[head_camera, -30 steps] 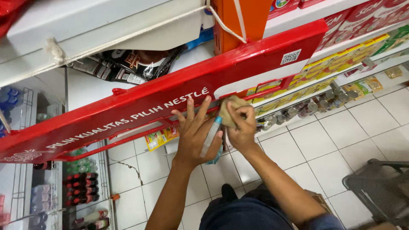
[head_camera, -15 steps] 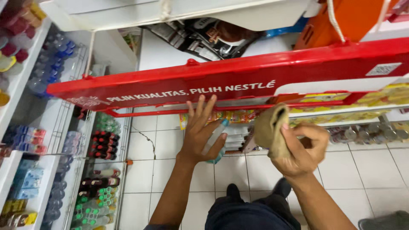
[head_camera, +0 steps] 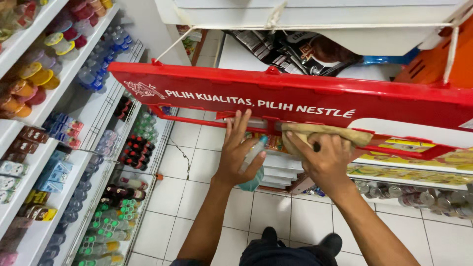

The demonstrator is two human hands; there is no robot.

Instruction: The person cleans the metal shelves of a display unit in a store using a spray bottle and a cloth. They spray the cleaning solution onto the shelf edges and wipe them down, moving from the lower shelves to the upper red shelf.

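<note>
A long red plastic sign panel [head_camera: 236, 88] with white lettering spans the view at shelf-top height. My left hand [head_camera: 238, 152] presses its fingertips against the panel's lower edge while a pale blue-green spray bottle [head_camera: 253, 170] is held under the palm. My right hand [head_camera: 325, 157] grips a tan cloth [head_camera: 325, 132] and holds it against the red rail just below the panel, to the right of the left hand.
Shelves of bottled drinks and cups [head_camera: 64, 162] line the left side of the aisle. Shelves with yellow packets and small jars [head_camera: 419, 192] run along the right. A white shelf top [head_camera: 315, 15] with dark snack packs sits above the panel. White floor tiles [head_camera: 197, 162] lie below.
The view has swung so the panel now sits more level. My right hand has brought the cloth up from below onto the red rail. The left hand stays on the panel's edge.
</note>
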